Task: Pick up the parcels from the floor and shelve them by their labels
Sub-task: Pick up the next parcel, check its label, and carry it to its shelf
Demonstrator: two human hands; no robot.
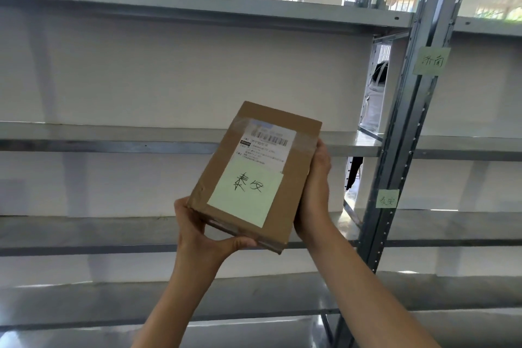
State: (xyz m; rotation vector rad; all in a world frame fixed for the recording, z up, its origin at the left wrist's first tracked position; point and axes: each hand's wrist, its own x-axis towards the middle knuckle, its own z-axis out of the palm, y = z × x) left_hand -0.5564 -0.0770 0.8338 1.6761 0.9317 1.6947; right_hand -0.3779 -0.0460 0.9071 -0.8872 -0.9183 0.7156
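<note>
the grey metal shelving rack (169, 147) fills the view, its levels running left to right with a pale wall behind. its perforated upright post (401, 150) stands to the right and splits the rack into bays.

in front of the rack, raised in the air and touching no shelf, is the parcel (285, 206) — a flat brown cardboard box, tilted so its labelled face turns toward the camera. that tilt looks deliberate: it seems held up for reading, not yet for placing.

the left hand (203, 234) grips the near lower corner, thumb lying along the bottom edge and fingers tucked underneath to carry the weight. the right hand (315, 195) clasps the right long side, palm against the edge and fingers curling behind, which steadies the box against twisting. both hands hold from the edges, so nothing covers the writing.

a white shipping label (265, 147) with a barcode sits under clear tape on the upper part of the face. below it a green note (245, 195) bears two handwritten characters.

on the post are two small green tags: the upper tag (431, 60) with different characters, and the lower tag (387, 198), which appears to match the note. so the parcel likely belongs on the level by that lower tag — which side of the post, i cannot tell.
</note>
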